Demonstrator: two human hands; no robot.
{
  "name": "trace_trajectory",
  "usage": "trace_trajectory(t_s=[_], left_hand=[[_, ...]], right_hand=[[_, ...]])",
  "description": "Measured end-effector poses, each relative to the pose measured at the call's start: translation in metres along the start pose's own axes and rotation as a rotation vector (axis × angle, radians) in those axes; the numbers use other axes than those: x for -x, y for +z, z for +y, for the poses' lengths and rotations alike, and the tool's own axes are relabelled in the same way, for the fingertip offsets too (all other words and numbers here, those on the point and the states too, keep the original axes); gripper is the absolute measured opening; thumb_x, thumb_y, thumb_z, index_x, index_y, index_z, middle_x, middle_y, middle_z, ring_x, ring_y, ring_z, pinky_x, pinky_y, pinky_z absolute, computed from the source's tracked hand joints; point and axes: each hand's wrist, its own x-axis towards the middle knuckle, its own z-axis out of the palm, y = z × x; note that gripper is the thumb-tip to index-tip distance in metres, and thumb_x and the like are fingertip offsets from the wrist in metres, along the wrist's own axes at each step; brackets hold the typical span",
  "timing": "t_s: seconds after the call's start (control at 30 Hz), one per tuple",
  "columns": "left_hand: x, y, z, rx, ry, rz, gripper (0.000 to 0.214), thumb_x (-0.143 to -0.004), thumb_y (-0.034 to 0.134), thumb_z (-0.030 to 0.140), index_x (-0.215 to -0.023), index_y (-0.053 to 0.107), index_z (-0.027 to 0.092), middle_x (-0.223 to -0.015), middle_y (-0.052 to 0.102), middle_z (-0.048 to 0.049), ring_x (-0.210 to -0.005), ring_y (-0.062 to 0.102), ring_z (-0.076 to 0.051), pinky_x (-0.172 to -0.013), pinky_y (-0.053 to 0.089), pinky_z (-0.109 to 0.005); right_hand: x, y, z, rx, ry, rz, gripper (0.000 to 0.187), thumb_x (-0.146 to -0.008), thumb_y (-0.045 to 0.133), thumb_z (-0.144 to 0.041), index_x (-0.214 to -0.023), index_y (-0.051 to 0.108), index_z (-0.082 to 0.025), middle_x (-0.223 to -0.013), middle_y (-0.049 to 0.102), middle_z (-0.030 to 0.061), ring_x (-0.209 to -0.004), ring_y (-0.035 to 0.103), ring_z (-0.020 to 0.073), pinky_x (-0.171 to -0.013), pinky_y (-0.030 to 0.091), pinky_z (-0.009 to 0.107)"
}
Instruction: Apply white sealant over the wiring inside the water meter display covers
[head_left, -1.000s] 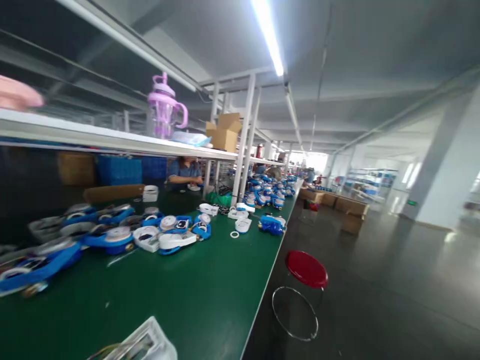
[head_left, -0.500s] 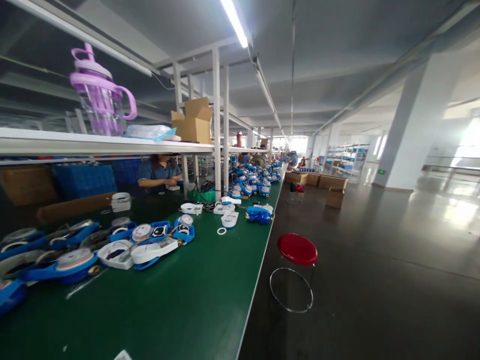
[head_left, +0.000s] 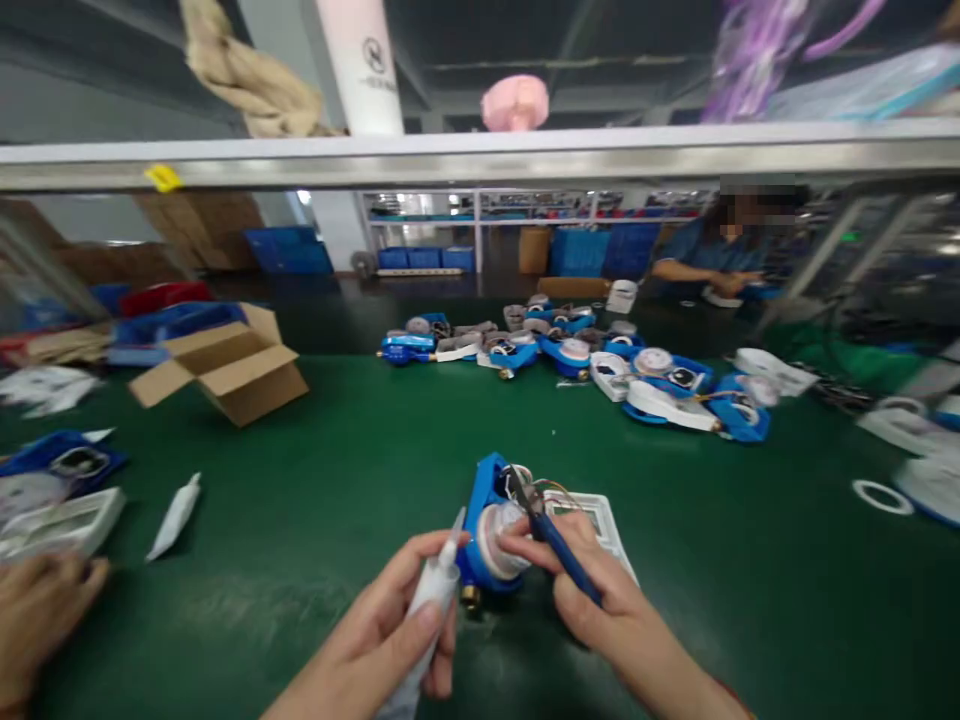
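A blue water meter [head_left: 487, 530] with a white round dial lies on the green bench just in front of me, wires and a white cover [head_left: 600, 520] beside it. My left hand [head_left: 397, 625] is closed around a white tube [head_left: 431, 600] whose thin tip points at the meter. My right hand [head_left: 600, 600] pinches a blue-handled tool [head_left: 551, 530] and its fingertips touch the meter's dial.
An open cardboard box [head_left: 225, 370] lies at the left. Several blue and white meters [head_left: 600, 360] are spread across the bench's far side. Another person's hand [head_left: 37, 610] shows at bottom left. A co-worker [head_left: 712, 260] sits opposite. A shelf rail [head_left: 480, 155] runs overhead.
The view has swung from looking down the long bench and aisle to looking down at the bench in front of me; both hands, the tube, tool and meter have come into view.
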Motion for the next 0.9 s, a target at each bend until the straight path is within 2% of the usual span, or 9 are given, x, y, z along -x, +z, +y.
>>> trace_trajectory(t_s=[0.07,0.13,0.27,0.47,0.57,0.63,0.77,0.83,0.9], left_hand=[[0.001,0.003,0.007,-0.049,-0.029,-0.039,0.036,-0.087,0.057,0.039,-0.118,0.049,0.023,-0.069,0.056,0.0028,-0.056,0.052,-0.007,-0.055,0.037,-0.018],[-0.003,0.004,0.009,-0.076,-0.036,-0.073,0.032,-0.088,0.055,0.040,-0.115,0.050,0.023,-0.075,0.056,0.0017,-0.061,0.053,-0.007,-0.057,0.038,-0.018],[-0.007,0.002,0.008,-0.142,-0.032,-0.098,0.026,-0.089,0.053,0.038,-0.108,0.054,0.022,-0.094,0.055,-0.0020,-0.071,0.057,-0.009,-0.062,0.041,-0.019],[-0.005,0.000,0.015,-0.160,-0.024,-0.090,0.024,-0.086,0.056,0.038,-0.101,0.054,0.019,-0.088,0.056,-0.0010,-0.069,0.057,-0.010,-0.063,0.042,-0.020],[-0.008,0.002,0.008,-0.190,-0.018,-0.055,0.029,-0.083,0.058,0.044,-0.097,0.052,0.019,-0.084,0.055,-0.0001,-0.064,0.055,-0.009,-0.055,0.039,-0.018],[-0.011,0.005,-0.003,-0.189,-0.001,-0.034,0.037,-0.078,0.063,0.048,-0.094,0.051,0.018,-0.077,0.054,0.0018,-0.061,0.051,-0.008,-0.051,0.037,-0.016],[-0.014,0.013,-0.025,-0.141,0.050,0.006,0.043,-0.068,0.075,0.045,-0.088,0.049,0.017,-0.079,0.055,0.0028,-0.068,0.048,-0.007,-0.061,0.040,-0.015],[-0.012,0.016,-0.031,-0.103,0.035,0.006,0.041,-0.070,0.074,0.043,-0.083,0.044,0.018,-0.071,0.053,0.0043,-0.061,0.048,-0.006,-0.057,0.039,-0.016],[-0.008,0.016,-0.033,-0.092,-0.009,0.026,0.040,-0.073,0.071,0.044,-0.079,0.040,0.019,-0.060,0.050,0.0064,-0.052,0.047,-0.006,-0.050,0.037,-0.016]], right_hand=[[0.002,-0.002,0.008,-0.003,0.021,-0.021,0.035,-0.088,0.047,-0.048,-0.113,0.067,-0.034,-0.123,0.060,0.0055,-0.119,0.048,0.0323,-0.106,0.027,0.057],[0.004,0.000,0.009,0.003,0.058,-0.027,0.033,-0.086,0.050,-0.038,-0.114,0.066,-0.033,-0.126,0.059,0.0053,-0.118,0.050,0.0320,-0.105,0.029,0.058],[0.003,0.007,0.003,0.034,0.028,-0.091,0.048,-0.078,0.046,-0.018,-0.121,0.060,-0.033,-0.130,0.056,0.0019,-0.125,0.047,0.0272,-0.110,0.026,0.053],[-0.002,0.007,-0.003,-0.006,0.054,-0.147,0.054,-0.075,0.046,-0.015,-0.125,0.057,-0.032,-0.137,0.050,0.0005,-0.130,0.042,0.0274,-0.112,0.023,0.053],[-0.002,0.013,-0.002,-0.148,0.103,-0.138,0.047,-0.078,0.051,-0.019,-0.122,0.060,-0.031,-0.123,0.061,0.0042,-0.117,0.053,0.0277,-0.105,0.037,0.049],[-0.001,0.021,0.001,-0.304,0.065,-0.133,0.037,-0.080,0.056,-0.022,-0.115,0.066,-0.032,-0.114,0.065,0.0046,-0.110,0.057,0.0256,-0.097,0.044,0.042],[0.000,0.038,0.004,-0.483,0.026,-0.154,0.010,-0.083,0.063,-0.029,-0.085,0.073,-0.025,-0.093,0.063,0.0035,-0.090,0.059,0.0164,-0.083,0.047,0.027],[0.002,0.042,0.003,-0.538,0.071,-0.190,0.016,-0.085,0.062,-0.031,-0.078,0.071,-0.021,-0.080,0.058,0.0017,-0.074,0.057,0.0112,-0.072,0.047,0.022],[0.004,0.043,0.002,-0.652,0.138,-0.257,0.019,-0.085,0.064,-0.036,-0.080,0.069,-0.018,-0.079,0.056,0.0016,-0.069,0.056,0.0093,-0.067,0.046,0.020]])
